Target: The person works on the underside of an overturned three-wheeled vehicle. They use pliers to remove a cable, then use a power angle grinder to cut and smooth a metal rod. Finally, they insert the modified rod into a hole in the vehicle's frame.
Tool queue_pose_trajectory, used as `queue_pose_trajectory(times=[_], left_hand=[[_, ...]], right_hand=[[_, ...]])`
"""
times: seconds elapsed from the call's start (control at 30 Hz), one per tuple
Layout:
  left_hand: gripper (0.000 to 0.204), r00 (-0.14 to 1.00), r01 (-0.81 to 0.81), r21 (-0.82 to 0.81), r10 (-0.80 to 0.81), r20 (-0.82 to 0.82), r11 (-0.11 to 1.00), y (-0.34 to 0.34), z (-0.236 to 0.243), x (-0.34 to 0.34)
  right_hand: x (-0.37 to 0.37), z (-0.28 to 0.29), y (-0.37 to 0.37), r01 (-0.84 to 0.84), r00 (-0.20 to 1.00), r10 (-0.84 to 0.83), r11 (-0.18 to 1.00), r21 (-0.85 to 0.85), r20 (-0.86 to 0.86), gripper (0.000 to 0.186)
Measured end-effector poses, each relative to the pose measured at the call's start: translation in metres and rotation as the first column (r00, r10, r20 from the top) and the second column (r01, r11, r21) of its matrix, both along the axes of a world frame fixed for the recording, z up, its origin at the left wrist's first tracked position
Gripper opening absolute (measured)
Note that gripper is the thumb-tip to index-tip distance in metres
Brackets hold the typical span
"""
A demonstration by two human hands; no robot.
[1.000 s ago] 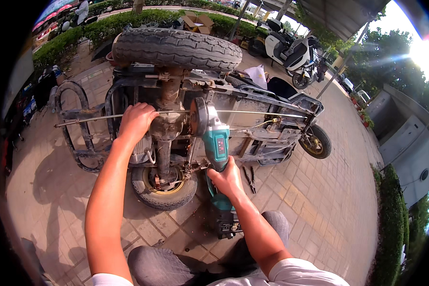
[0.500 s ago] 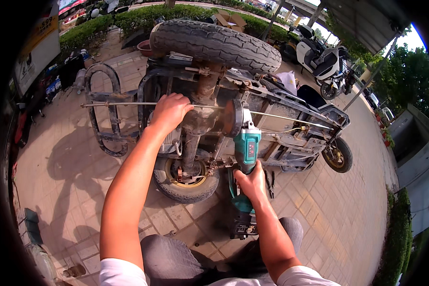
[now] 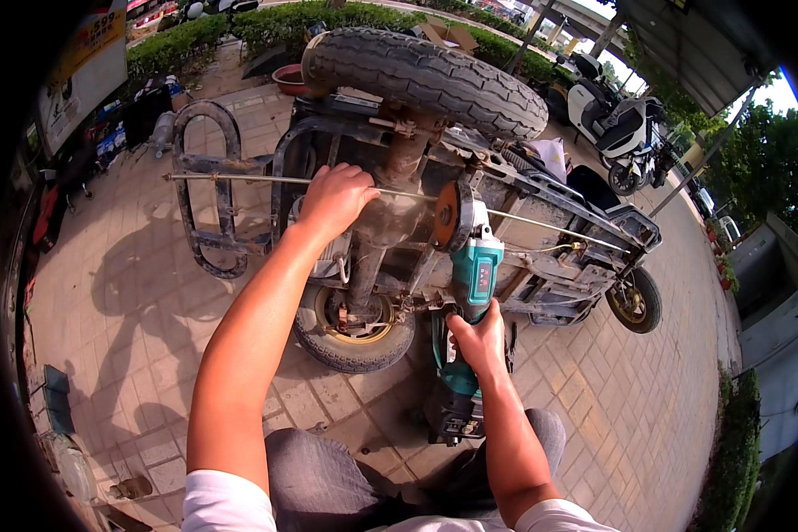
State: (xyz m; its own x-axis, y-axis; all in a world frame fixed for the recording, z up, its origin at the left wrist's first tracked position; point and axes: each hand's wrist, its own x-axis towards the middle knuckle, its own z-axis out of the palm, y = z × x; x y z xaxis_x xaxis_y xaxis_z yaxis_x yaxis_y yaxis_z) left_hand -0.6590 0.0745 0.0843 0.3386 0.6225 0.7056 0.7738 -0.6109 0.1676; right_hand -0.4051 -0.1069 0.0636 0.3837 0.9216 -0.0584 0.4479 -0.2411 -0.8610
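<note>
Head view: small three-wheeled vehicle (image 3: 505,222) lies tipped on its side on brick paving (image 3: 151,293), rusty underside facing the person. Left hand (image 3: 335,197) is closed over a thin metal rod (image 3: 230,178) that runs across the frame, beside the dusty axle housing (image 3: 397,208). Right hand (image 3: 479,341) is wrapped firmly round the body of a teal cordless angle grinder (image 3: 470,293); its orange-brown disc (image 3: 447,215) stands just beside the axle housing, contact not discernible. Large black tyre (image 3: 421,75) sits above, smaller wheel (image 3: 353,321) below. Judgement: grinding goes best with the disc edge square to the metal, light pressure, left fingers well apart from the disc.
</note>
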Motion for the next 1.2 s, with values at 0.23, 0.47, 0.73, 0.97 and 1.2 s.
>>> queue_pose_trajectory(times=[0.23,0.47,0.73,0.97,1.2], left_hand=[[0.017,1.000,0.006,0.024,-0.007,0.021,1.000,-0.001,0.002,0.001],[0.018,1.000,-0.002,0.013,0.002,0.005,1.000,-0.002,0.003,0.001],[0.019,1.000,-0.009,-0.004,0.009,-0.007,1.000,-0.003,0.004,0.000],[0.020,1.000,-0.014,-0.014,0.014,-0.005,1.000,-0.004,0.005,0.002],[0.022,1.000,-0.015,-0.013,0.015,-0.015,1.000,-0.001,0.002,0.000]], right_hand=[[-0.002,0.006,-0.001,0.004,1.000,-0.004,1.000,-0.025,-0.013,0.054],[0.005,-0.009,0.002,0.001,1.000,-0.002,0.999,0.036,0.031,0.054],[0.002,0.002,0.001,-0.004,1.000,0.004,1.000,-0.026,0.026,0.055],[0.006,-0.007,0.002,-0.001,0.998,0.000,1.000,0.011,0.061,0.057],[0.006,-0.009,0.002,-0.003,0.999,0.003,1.000,0.008,0.050,0.060]])
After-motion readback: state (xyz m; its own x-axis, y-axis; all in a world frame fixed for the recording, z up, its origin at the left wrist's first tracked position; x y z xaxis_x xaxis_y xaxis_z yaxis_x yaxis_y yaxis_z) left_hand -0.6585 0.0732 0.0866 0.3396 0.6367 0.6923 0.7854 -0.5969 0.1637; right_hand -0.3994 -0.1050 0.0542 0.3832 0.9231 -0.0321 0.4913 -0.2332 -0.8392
